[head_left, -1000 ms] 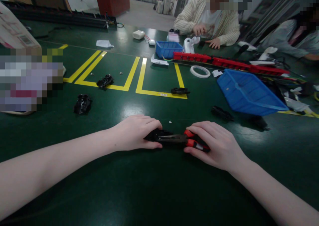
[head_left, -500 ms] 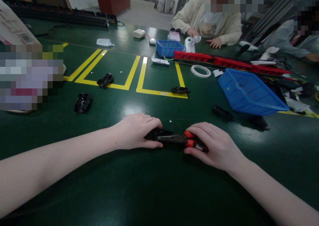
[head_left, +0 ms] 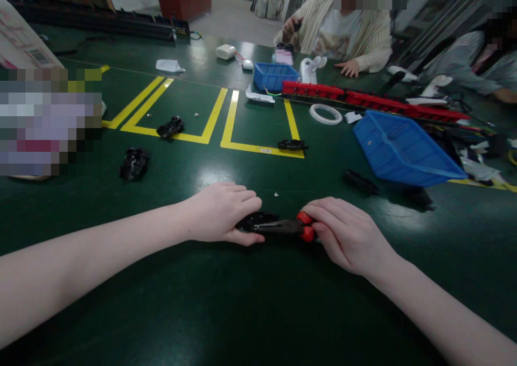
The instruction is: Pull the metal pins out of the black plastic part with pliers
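My left hand [head_left: 224,215] is closed around a black plastic part [head_left: 258,219], low over the green table. Pliers [head_left: 283,226] with red handles and long dark jaws are gripped in my right hand [head_left: 349,234]. The jaws point left and reach onto the black part; whether they pinch it I cannot tell. My fingers hide much of the part's left end and most of the handles. A tiny white scrap [head_left: 276,194] lies just beyond the pliers.
Black plastic pieces lie beyond my hands: one at left [head_left: 134,164], one on yellow tape [head_left: 170,127]. A large blue bin [head_left: 407,148], a tape roll [head_left: 325,114], a red strip [head_left: 375,102] and a small blue bin [head_left: 276,76] stand to the right. A co-worker [head_left: 339,32] sits opposite.
My right hand has closed tighter on the pliers, its thumb now against the handles and the handles nearer together. My left hand has barely moved. The co-worker opposite has raised one hand.
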Demonstrator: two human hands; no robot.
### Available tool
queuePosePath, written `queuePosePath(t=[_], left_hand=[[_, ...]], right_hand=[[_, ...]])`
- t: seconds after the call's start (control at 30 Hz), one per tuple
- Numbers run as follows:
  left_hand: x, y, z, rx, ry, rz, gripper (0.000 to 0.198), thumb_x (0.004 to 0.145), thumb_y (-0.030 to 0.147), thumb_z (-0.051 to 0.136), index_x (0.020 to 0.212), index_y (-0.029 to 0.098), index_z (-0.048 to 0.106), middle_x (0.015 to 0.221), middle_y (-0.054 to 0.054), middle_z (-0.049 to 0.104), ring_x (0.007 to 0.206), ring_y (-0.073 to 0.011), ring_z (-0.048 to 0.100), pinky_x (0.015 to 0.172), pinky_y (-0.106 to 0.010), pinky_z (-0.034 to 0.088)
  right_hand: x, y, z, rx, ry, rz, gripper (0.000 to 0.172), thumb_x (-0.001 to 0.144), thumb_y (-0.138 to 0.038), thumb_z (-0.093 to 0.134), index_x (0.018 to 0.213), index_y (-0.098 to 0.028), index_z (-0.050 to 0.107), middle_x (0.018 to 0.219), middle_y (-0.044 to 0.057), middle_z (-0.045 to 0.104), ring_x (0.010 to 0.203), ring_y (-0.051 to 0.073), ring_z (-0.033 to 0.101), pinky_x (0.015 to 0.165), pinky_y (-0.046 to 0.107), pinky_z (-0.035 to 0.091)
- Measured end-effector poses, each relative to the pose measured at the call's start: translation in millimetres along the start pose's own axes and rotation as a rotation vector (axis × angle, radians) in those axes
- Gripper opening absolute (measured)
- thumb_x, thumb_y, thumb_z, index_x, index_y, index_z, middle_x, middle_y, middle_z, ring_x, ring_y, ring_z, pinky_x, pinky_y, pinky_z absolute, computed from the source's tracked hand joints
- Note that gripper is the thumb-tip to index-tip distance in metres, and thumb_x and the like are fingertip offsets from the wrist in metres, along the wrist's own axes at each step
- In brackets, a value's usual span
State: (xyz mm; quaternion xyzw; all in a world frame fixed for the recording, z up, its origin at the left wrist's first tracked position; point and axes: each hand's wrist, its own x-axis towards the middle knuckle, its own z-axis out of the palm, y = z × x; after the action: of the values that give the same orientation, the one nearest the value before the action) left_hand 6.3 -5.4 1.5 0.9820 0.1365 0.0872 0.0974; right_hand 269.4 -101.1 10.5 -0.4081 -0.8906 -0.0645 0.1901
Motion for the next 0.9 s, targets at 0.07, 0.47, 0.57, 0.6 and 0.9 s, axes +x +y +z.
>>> queuePosePath(t=[0.07, 0.47, 0.57, 0.6, 0.9], left_hand=[[0, -1, -0.3, -0.016, -0.002, 0.004, 0.038, 0.093, 0.054, 0.060, 0.091, 0.017, 0.059, 0.083, -0.003, 0.064, 0.072, -0.0184, 0.060, 0.063, -0.028, 0.042], [1, 0, -0.6, 0.045, -0.034, 0.000, 0.038, 0.092, 0.054, 0.062, 0.091, 0.017, 0.061, 0.085, -0.003, 0.065, 0.073, -0.0180, 0.062, 0.063, -0.026, 0.042], [1, 0, -0.1, 0.073, -0.027, 0.009, 0.039, 0.092, 0.055, 0.061, 0.091, 0.017, 0.061, 0.083, -0.003, 0.065, 0.073, -0.0184, 0.062, 0.063, -0.027, 0.041], [1, 0, 0.2, 0.077, -0.027, 0.012, 0.039, 0.092, 0.055, 0.061, 0.091, 0.017, 0.061, 0.083, -0.003, 0.065, 0.073, -0.0186, 0.062, 0.064, -0.028, 0.041], [1, 1, -1.9, 0.064, -0.052, 0.011, 0.037, 0.094, 0.054, 0.058, 0.090, 0.017, 0.061, 0.083, -0.002, 0.064, 0.073, -0.0181, 0.060, 0.064, -0.028, 0.042]], right_hand=[[0, 3, -1, 0.000, -0.005, 0.004, 0.020, 0.097, -0.016, 0.043, 0.101, -0.011, 0.062, 0.091, 0.012, 0.069, 0.078, 0.020, 0.062, 0.066, 0.033, 0.051], [4, -2, -3, -0.026, -0.020, -0.017, 0.018, 0.097, -0.015, 0.045, 0.100, -0.009, 0.062, 0.089, 0.012, 0.070, 0.077, 0.020, 0.063, 0.066, 0.033, 0.053], [4, -1, -3, -0.018, -0.026, -0.007, 0.020, 0.097, -0.015, 0.044, 0.099, -0.009, 0.063, 0.089, 0.012, 0.070, 0.077, 0.020, 0.064, 0.066, 0.034, 0.054], [3, -1, -3, -0.014, -0.032, 0.000, 0.020, 0.098, -0.016, 0.044, 0.099, -0.009, 0.063, 0.088, 0.012, 0.070, 0.076, 0.020, 0.064, 0.067, 0.034, 0.054], [3, -3, -9, 0.015, -0.095, 0.056, 0.023, 0.100, -0.019, 0.040, 0.099, -0.014, 0.063, 0.088, 0.010, 0.071, 0.076, 0.019, 0.065, 0.066, 0.033, 0.055]])
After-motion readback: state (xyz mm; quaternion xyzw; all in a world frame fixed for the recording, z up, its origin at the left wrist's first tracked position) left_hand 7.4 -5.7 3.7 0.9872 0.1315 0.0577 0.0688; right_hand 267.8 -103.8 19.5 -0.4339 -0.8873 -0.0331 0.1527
